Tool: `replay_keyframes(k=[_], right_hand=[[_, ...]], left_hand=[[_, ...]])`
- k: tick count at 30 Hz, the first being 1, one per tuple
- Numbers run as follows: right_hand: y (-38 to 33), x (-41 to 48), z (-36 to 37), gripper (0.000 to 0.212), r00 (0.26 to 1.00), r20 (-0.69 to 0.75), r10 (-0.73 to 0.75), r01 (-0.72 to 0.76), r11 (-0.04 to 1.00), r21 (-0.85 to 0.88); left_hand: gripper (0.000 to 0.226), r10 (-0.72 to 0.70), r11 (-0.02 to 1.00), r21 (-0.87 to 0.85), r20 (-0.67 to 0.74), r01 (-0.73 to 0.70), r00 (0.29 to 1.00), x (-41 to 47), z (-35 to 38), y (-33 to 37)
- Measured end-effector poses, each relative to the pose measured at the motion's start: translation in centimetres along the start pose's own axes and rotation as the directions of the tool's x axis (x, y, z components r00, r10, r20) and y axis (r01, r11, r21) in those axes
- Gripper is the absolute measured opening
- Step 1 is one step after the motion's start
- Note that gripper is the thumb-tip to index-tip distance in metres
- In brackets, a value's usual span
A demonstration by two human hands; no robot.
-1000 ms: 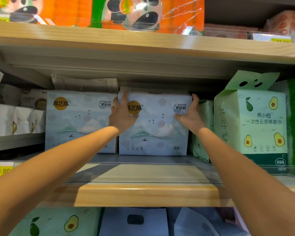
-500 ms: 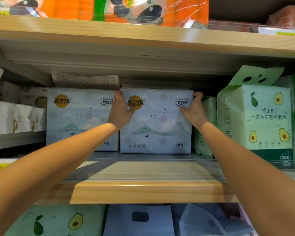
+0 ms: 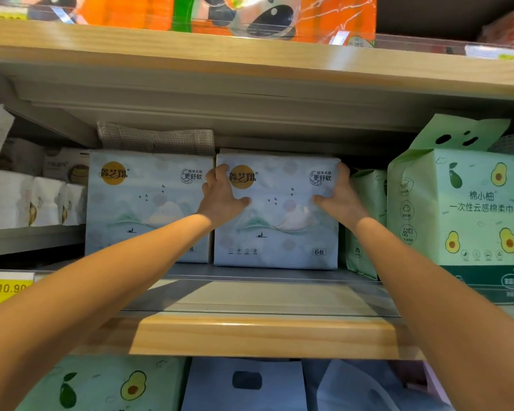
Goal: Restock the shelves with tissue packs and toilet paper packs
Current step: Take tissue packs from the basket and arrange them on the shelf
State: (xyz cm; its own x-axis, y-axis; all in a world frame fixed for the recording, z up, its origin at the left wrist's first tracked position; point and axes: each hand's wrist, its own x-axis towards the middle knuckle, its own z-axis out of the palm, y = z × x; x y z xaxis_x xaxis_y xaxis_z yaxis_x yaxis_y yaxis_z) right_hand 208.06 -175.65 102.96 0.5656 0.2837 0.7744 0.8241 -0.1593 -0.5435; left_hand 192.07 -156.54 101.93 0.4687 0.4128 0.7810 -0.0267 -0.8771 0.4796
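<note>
Tissue pack [image 3: 279,232] upright on wood-edged shelf [image 3: 264,336], gripped between left hand [image 3: 220,200] and right hand [image 3: 339,200].

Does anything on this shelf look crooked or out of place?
Only the narrow green pack, wedged between the held blue tissue pack and the big avocado pack: it stands side-on and set back, while its neighbours face front.

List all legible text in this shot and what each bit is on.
"鑫艺翔", "更舒软", "6包": middle pale blue plastic tissue pack; the matching pale blue pack to its left shows the first two.
"棉小柚", "一次性云感棉柔巾": green avocado-print soft pack.
"10.90": yellow shelf price tag.
Small print on the packs and the upper-shelf tags: too blurred to read.
</note>
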Motion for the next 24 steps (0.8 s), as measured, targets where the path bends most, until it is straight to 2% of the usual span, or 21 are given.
replay_keyframes(k=[12,24], right_hand=[[0.09,-0.05,-0.37,0.09,0.997,0.062,0.04,-0.035,0.996,-0.085],[0.15,0.08,-0.19,0.097,0.999,0.033,0.016,-0.016,1.0,-0.012]], left_hand=[[0.089,-0.028,1.0,0.005,0.044,0.028,0.999,0.36,0.02,-0.26],[0.087,-0.024,1.0,-0.008,0.014,0.024,1.0,0.32,0.05,-0.35]])
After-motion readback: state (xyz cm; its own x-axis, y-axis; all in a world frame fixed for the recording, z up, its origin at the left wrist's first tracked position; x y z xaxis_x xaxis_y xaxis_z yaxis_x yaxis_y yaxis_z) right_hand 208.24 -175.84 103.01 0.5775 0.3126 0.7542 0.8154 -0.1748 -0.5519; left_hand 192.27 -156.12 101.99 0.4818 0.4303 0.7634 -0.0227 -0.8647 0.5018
